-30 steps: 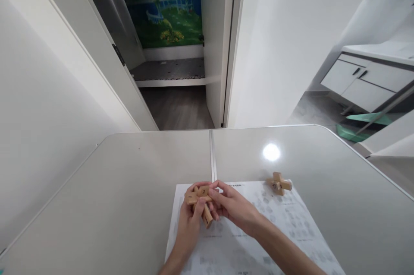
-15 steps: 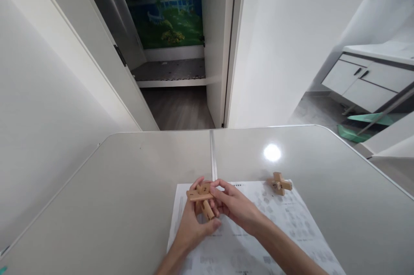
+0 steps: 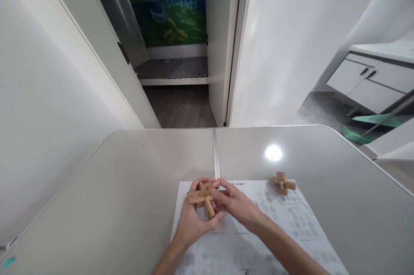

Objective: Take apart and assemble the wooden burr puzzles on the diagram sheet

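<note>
Interlocked wooden puzzle pieces [image 3: 198,197] with small dark numbers on them are held up over the printed sheet. My left hand [image 3: 190,222] curls round them from the left and below, thumb along the near side. From the right, my right hand [image 3: 237,205] pinches the upper right part of the same pieces with thumb and fingers. Some of the wood is hidden behind the fingers. To the right, a second wooden puzzle [image 3: 282,183], cross-shaped and numbered, rests on the sheet's top right corner, apart from both hands.
Under my hands lies a white printed sheet [image 3: 258,244], its print blurred. The pale table [image 3: 129,188] has a seam [image 3: 215,154] down its middle and a bright light reflection. Beyond its far edge stand a doorway and a white cabinet [image 3: 368,76].
The held wooden puzzle has tilted, and its pieces look closer together, with more of the numbered top showing. Both hands keep their grip. The whole view has shifted slightly.
</note>
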